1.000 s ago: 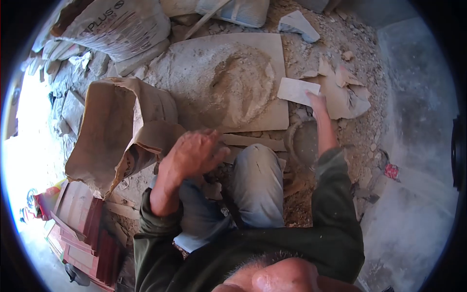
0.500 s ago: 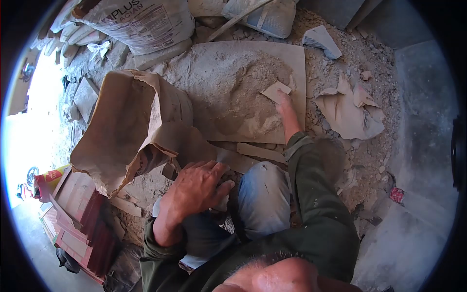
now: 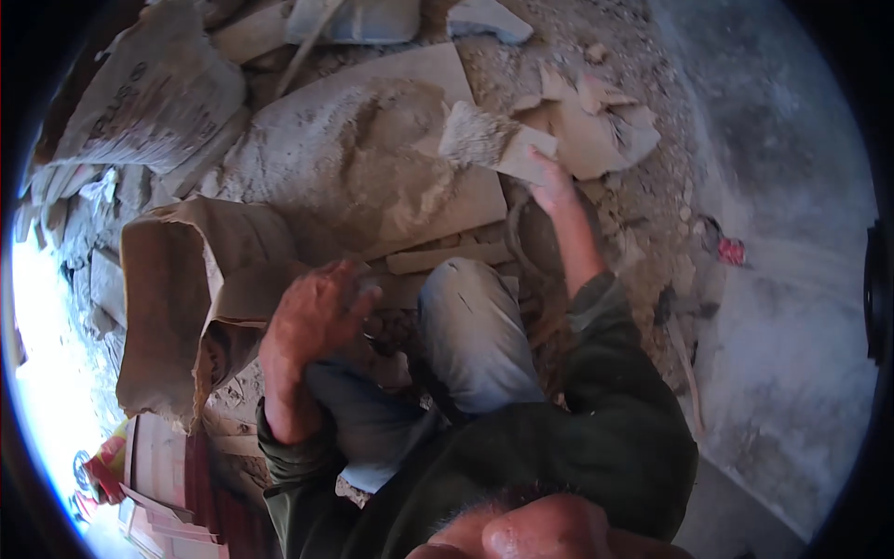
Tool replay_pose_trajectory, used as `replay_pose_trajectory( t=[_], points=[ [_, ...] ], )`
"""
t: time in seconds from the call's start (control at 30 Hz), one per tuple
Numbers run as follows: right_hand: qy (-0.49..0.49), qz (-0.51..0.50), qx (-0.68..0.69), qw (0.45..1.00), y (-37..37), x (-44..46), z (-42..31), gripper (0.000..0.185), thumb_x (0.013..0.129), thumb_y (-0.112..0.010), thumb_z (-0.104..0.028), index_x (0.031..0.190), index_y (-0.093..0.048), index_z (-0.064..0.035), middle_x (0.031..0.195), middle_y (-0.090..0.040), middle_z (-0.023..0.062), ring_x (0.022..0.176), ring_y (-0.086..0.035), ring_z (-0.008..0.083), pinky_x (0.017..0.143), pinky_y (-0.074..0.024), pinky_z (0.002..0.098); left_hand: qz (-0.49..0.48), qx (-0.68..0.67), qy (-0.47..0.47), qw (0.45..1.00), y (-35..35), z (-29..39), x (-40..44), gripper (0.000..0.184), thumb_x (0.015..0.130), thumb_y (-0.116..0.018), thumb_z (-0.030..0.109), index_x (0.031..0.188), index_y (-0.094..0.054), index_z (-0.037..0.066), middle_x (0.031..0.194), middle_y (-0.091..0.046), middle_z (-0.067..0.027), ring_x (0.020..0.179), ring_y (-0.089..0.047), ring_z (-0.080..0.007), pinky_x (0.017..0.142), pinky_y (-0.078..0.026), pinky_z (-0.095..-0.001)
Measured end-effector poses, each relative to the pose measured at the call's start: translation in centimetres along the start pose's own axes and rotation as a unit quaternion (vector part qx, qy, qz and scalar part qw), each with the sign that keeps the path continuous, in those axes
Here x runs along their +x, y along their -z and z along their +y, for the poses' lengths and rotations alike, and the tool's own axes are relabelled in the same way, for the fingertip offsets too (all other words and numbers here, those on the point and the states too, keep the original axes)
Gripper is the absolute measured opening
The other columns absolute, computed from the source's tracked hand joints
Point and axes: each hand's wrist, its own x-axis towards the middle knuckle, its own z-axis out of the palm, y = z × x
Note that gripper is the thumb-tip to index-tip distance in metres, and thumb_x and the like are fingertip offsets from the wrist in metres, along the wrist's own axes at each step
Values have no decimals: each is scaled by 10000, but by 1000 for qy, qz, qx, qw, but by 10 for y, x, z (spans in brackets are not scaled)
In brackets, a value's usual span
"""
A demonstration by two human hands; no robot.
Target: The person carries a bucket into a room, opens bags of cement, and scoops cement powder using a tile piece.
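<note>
In the head view, my right hand point(image 3: 556, 186) grips the near end of a flat pale piece of board point(image 3: 528, 154). A heap of grey powder point(image 3: 480, 136) lies on its far end. The piece is over the right edge of a large sheet point(image 3: 477, 200), which carries a spread of the same powder point(image 3: 377, 130). My left hand point(image 3: 312, 312) is by my knee, beside a torn paper bag point(image 3: 163, 298). Its fingers are loosely bent, with the thumb apart and nothing visible in them. Below the right forearm is a dark round container point(image 3: 542, 244), partly hidden.
A printed sack point(image 3: 158, 93) leans at the upper left. A broken slab point(image 3: 489, 19) and torn paper point(image 3: 591, 140) lie on the rubble at upper right. Stacked reddish boards point(image 3: 172, 494) stand at lower left. A smooth grey surface point(image 3: 792, 233) borders the right side.
My right hand has lifted the board piece off the powder and moved right, now with a heap on it. My left hand has shifted slightly off the knee. The view has turned.
</note>
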Motion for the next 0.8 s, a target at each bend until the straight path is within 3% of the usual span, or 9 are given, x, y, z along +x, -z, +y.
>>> replay_pose_trajectory(
  t=[0.13, 0.2, 0.27, 0.43, 0.6, 0.67, 0.8],
  points=[
    [55, 75, -38, 995, 76, -74, -51, 349, 810, -597, -128, 1124, -507, -4, 1072, -569, 86, 983, -547, 187, 903, -402, 329, -38, -13, -17, 999, 2, -3, 10, 281, 785, -571, 227, 934, -539, -9, 795, -593, -191, 769, -576, -361, 683, -453, -419],
    [77, 121, -70, 987, 105, -111, -67, 346, 809, -598, -128, 1116, -514, 7, 1076, -569, 94, 980, -550, 190, 893, -408, 326, -87, -25, 61, 994, 7, 3, 18, 284, 784, -568, 228, 932, -538, -13, 802, -592, -195, 772, -576, -363, 680, -449, -417],
    [67, 203, -208, 955, 115, -144, -81, 344, 802, -607, -145, 1098, -528, 11, 1065, -582, 81, 991, -546, 179, 910, -386, 316, -81, -12, 55, 995, 6, 5, 19, 283, 784, -566, 226, 929, -537, -15, 804, -592, -196, 773, -576, -362, 679, -447, -416],
    [65, 278, -294, 912, 170, -155, -52, 336, 785, -626, -156, 1064, -561, 20, 1007, -608, 77, 914, -574, 175, 834, -422, 293, -118, -25, 82, 989, 2, 4, 30, 290, 786, -562, 232, 928, -540, -20, 809, -593, -199, 779, -576, -361, 678, -447, -414],
    [89, 286, -441, 846, 158, -157, -43, 328, 795, -615, -188, 1059, -578, 3, 980, -621, 74, 883, -582, 176, 804, -428, 296, -95, -6, 53, 994, 1, 6, 29, 334, 800, -544, 284, 947, -544, -16, 844, -599, -196, 817, -574, -359, 720, -444, -412],
    [89, 267, -590, 757, 123, -165, -54, 334, 807, -600, -217, 1044, -579, 17, 961, -626, 93, 880, -580, 183, 798, -425, 299, -100, -12, 56, 993, -7, -2, 27, 342, 804, -540, 293, 956, -543, -13, 853, -600, -196, 828, -572, -358, 734, -441, -412],
    [92, 252, -612, 744, 97, -172, -68, 310, 818, -584, -203, 1026, -581, 27, 950, -628, 162, 892, -594, 217, 800, -429, 303, -120, 7, 70, 990, 2, 2, 26, 366, 810, -535, 310, 981, -540, -13, 873, -599, -197, 853, -570, -355, 759, -436, -414]
  ],
)
